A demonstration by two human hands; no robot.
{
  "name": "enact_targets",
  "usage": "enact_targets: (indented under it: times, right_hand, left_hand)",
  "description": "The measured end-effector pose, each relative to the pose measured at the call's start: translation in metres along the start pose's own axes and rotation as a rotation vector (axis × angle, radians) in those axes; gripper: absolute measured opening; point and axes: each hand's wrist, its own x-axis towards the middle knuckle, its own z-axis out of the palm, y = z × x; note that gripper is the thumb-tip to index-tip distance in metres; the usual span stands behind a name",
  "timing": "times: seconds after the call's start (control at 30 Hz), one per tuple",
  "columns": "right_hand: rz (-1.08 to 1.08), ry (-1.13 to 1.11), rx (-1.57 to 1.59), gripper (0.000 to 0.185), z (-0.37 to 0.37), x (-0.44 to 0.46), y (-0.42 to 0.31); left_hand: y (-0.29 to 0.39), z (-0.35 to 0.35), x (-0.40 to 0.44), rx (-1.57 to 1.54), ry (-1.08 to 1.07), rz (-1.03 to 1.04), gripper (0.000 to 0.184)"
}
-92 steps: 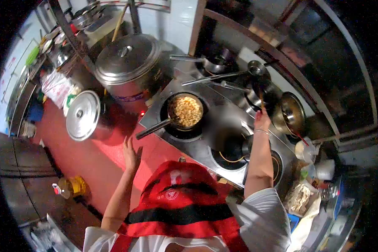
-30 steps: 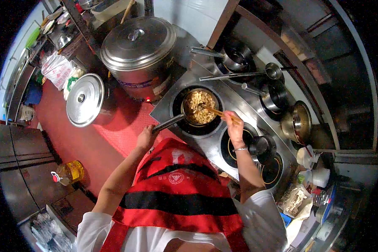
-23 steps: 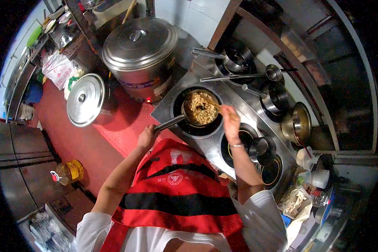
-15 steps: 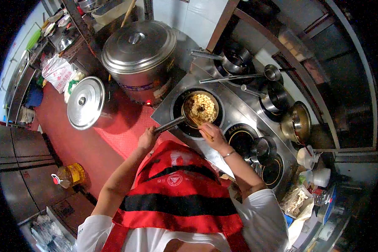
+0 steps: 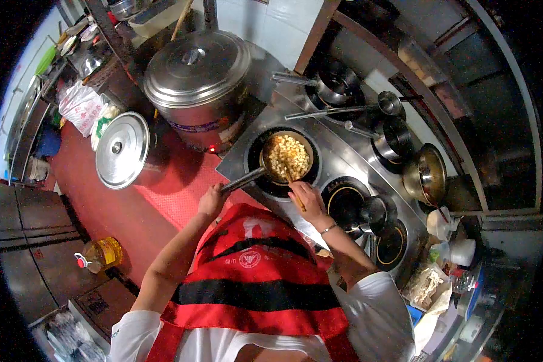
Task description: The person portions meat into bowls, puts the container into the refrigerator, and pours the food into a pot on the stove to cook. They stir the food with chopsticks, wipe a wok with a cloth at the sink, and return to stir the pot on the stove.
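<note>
A frying pan full of small pale cubes in a brownish sauce sits on the nearest round burner. My left hand is closed around its metal handle. Over the near rim, my right hand grips a slim wooden stirring utensil that slants down into the food. Its lower end is among the cubes, so I cannot make out whether it is a spatula or chopsticks.
Beside the pan are more burners and a small dark pot. Other pans, a ladle and a steel wok line the back. A large lidded pot stands left; an oil bottle is on the red floor.
My right hand has shifted slightly right and down, and the utensil stands steeper. The cubes have spread more evenly, closing the dark gap in their middle. My left hand keeps its hold.
</note>
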Motion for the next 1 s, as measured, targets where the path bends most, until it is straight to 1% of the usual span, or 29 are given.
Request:
enact_targets:
  times: [0.07,0.17,0.2,0.27,0.3,0.33,0.43,0.5,0.57,0.67,0.77,0.8,0.9,0.93,1.0]
  right_hand:
    - [0.002,0.003,0.042,0.022,-0.026,0.002,-0.017]
    - [0.042,0.165,-0.116,0.018,-0.042,0.015,-0.012]
    - [0.166,0.194,-0.149,0.014,-0.035,0.016,-0.008]
    - [0.3,0.111,-0.143,0.011,-0.021,0.017,-0.013]
    - [0.363,0.07,-0.137,0.01,-0.014,0.019,-0.014]
    - [0.347,0.105,-0.014,0.011,-0.02,0.028,-0.027]
    - [0.352,0.248,0.052,0.012,-0.038,0.043,-0.032]
    - [0.423,0.189,-0.184,0.014,-0.057,0.056,-0.031]
    - [0.539,0.098,-0.204,0.018,-0.052,0.06,-0.012]
    - [0.794,0.226,0.304,0.024,-0.023,0.068,0.004]
    - [0.644,0.486,0.609,0.026,-0.015,0.075,0.009]
    - [0.699,0.51,0.603,0.025,-0.018,0.078,0.013]
    - [0.643,0.523,0.466,0.026,-0.044,0.085,0.003]
    - [0.692,0.466,0.441,0.026,-0.049,0.084,0.005]
    - [0.606,0.436,0.523,0.028,-0.037,0.073,0.012]
  left_hand:
    - [-0.004,0.005,0.001,-0.009,0.048,0.031,0.034]
    - [-0.006,0.003,0.0,-0.022,0.042,0.051,0.034]
    - [-0.006,0.002,-0.001,-0.018,0.033,0.039,0.033]
    - [0.001,-0.002,-0.002,-0.01,0.01,0.022,0.033]
    - [0.003,-0.003,-0.001,-0.015,0.018,0.026,0.032]
    - [0.002,-0.003,-0.001,-0.019,0.024,0.026,0.032]
    - [-0.002,-0.005,-0.001,-0.031,0.009,0.017,0.033]
    - [0.0,-0.004,0.001,-0.04,0.004,0.015,0.033]
    - [0.001,-0.005,0.001,-0.037,0.018,0.015,0.033]
    - [0.002,-0.007,0.002,-0.015,0.031,-0.001,0.033]
    - [0.004,-0.015,-0.002,-0.022,-0.008,0.032,0.033]
    - [0.001,-0.013,-0.002,-0.038,-0.004,0.04,0.034]
    - [-0.005,-0.004,0.002,-0.077,0.008,0.056,0.034]
    - [-0.005,-0.003,0.002,-0.081,0.012,0.05,0.034]
    - [-0.005,-0.001,0.003,-0.08,0.018,0.049,0.034]
